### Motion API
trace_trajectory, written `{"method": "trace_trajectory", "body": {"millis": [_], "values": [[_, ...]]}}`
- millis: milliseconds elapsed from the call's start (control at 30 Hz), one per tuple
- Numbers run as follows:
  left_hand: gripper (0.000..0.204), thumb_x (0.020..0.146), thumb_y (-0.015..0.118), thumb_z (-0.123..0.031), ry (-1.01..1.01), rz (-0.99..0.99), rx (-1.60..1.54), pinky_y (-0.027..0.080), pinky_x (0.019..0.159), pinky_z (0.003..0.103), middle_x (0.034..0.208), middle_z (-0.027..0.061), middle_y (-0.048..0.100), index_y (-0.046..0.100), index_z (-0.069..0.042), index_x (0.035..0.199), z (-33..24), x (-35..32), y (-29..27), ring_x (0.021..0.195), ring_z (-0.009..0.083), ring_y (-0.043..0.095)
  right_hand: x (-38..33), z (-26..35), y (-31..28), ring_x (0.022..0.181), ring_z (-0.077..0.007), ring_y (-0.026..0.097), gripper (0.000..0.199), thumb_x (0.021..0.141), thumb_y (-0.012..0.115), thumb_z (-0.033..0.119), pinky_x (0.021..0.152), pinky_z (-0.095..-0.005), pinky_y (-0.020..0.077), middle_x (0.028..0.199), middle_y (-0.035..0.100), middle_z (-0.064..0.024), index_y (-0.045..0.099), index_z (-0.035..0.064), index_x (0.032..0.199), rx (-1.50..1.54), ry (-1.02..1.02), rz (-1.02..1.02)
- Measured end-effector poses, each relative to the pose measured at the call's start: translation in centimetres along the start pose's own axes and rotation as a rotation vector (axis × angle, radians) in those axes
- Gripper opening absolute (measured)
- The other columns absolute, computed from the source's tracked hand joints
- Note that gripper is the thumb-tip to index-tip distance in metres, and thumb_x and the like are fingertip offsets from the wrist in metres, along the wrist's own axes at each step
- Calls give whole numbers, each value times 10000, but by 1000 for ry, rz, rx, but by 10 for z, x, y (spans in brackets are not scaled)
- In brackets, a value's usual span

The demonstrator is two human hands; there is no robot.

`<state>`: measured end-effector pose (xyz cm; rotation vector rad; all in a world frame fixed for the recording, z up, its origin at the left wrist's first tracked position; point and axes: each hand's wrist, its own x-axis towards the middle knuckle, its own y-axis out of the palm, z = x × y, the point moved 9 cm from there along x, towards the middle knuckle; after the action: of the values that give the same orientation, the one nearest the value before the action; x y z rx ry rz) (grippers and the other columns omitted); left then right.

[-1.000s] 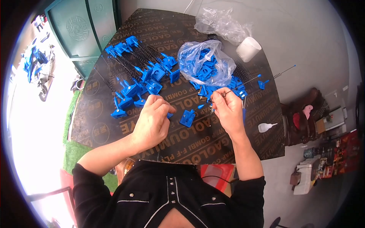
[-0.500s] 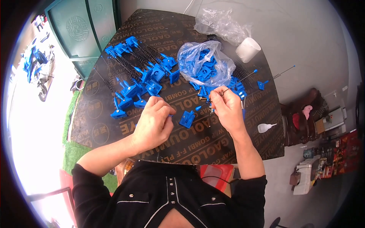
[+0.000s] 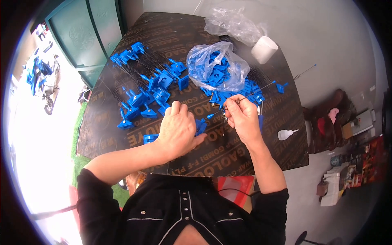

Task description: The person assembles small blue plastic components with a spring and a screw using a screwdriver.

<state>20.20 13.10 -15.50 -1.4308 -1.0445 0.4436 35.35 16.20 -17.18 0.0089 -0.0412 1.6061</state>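
My left hand [image 3: 178, 130] is palm down over the table, fingers bent and thumb spread to the right. Between its thumb and index finger lies a blue plastic clip [image 3: 201, 125], partly hidden; I cannot tell whether they press on it. A blue cone tip [image 3: 210, 116] points from the clip toward my right hand. My right hand [image 3: 243, 116] pinches a thin dark rod [image 3: 258, 90] with a small blue tip, slanting up and right. Left of my left wrist lies another blue piece [image 3: 150, 139]. Small metal parts [image 3: 224, 116] lie beside the right fingertips.
Several blue clips with black springs [image 3: 157, 83] cover the table's left side. A clear plastic bag [image 3: 234, 77] of blue parts sits at the middle back, loose ones before it. Around are a white cylinder [image 3: 264, 50], a crumpled bag [image 3: 234, 26] and a small white bottle [image 3: 287, 134].
My left hand has moved right to the blue clip, its thumb spreading out. The blue piece by the left wrist now shows more. My right hand keeps its pinch on the rod.
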Motion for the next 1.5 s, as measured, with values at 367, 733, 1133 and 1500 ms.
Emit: {"method": "trace_trajectory", "body": {"millis": [367,733,1133,1500], "values": [[356,638,731,-243,-35,-104,-57,410,794,403,839,189,510,544,48,725,0,0,2,893,337,459,-2,-7,-2,541,-34,446,171,947,566,186,452,-184,360,696,529,-1,573,18,911,108,1,-9],[342,639,729,-184,-60,-151,-1,407,750,419,810,186,532,512,21,804,10,1,-2,842,334,488,-5,-5,-4,541,-44,455,176,952,554,173,463,-195,383,718,548,-16,568,3,910,222,-47,-44],[403,650,711,-73,-50,-259,-290,438,777,426,858,191,541,543,46,996,26,5,-12,859,367,500,-11,7,-10,520,-58,467,176,961,536,171,465,-212,403,718,568,-45,559,0,923,274,-150,-92],[391,726,716,-86,-181,-242,-532,471,552,272,748,81,601,558,-7,1075,39,2,-32,571,145,550,-28,24,-3,518,-48,487,163,959,544,161,465,-198,410,722,614,-56,565,-1,951,406,-258,-71]]}}
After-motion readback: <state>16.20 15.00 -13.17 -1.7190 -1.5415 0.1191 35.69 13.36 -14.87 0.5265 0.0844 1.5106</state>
